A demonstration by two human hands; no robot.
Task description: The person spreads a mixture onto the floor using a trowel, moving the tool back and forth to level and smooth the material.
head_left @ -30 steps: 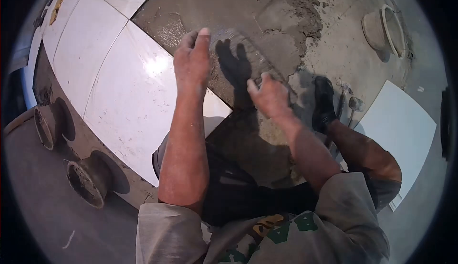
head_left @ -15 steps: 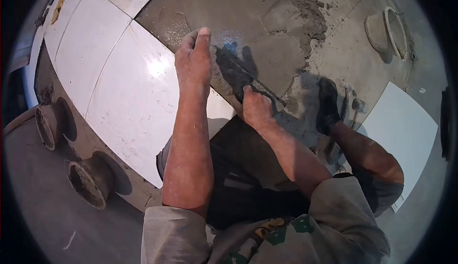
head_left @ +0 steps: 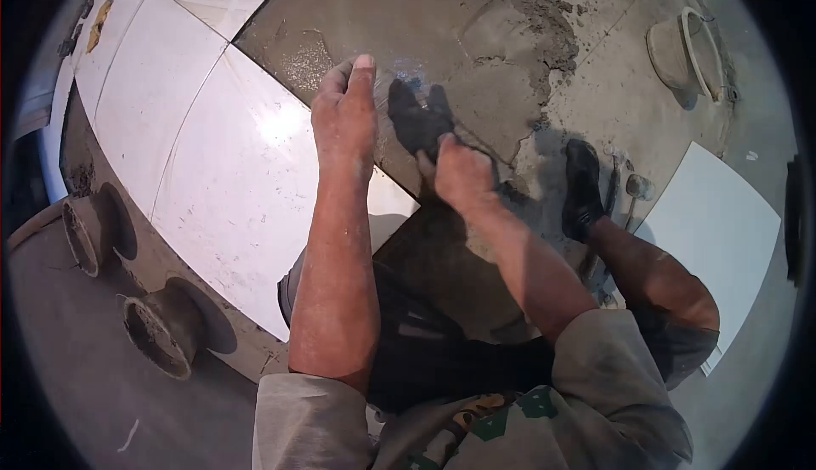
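Note:
My right hand [head_left: 463,174] is wrapped round the handle of a trowel. Its dark, mortar-coated blade [head_left: 415,120] is over the wet grey mortar bed [head_left: 442,24], close to the edge of the laid white tiles [head_left: 246,164]. Above the border between tile and mortar is my left hand [head_left: 344,109], thumb up and fingers curled in. Whatever those fingers may hold is hidden from this angle.
Two mortar-crusted buckets [head_left: 160,334] [head_left: 89,230] lie at the left, and another bucket [head_left: 671,53] is at the upper right. A loose white tile [head_left: 718,240] and a mallet [head_left: 639,188] lie right of my shod foot [head_left: 582,185]. Crumbly mortar [head_left: 552,36] edges the bed.
My right hand has shifted slightly right, and the trowel blade has turned, showing a broader dark face. My left hand has barely moved.

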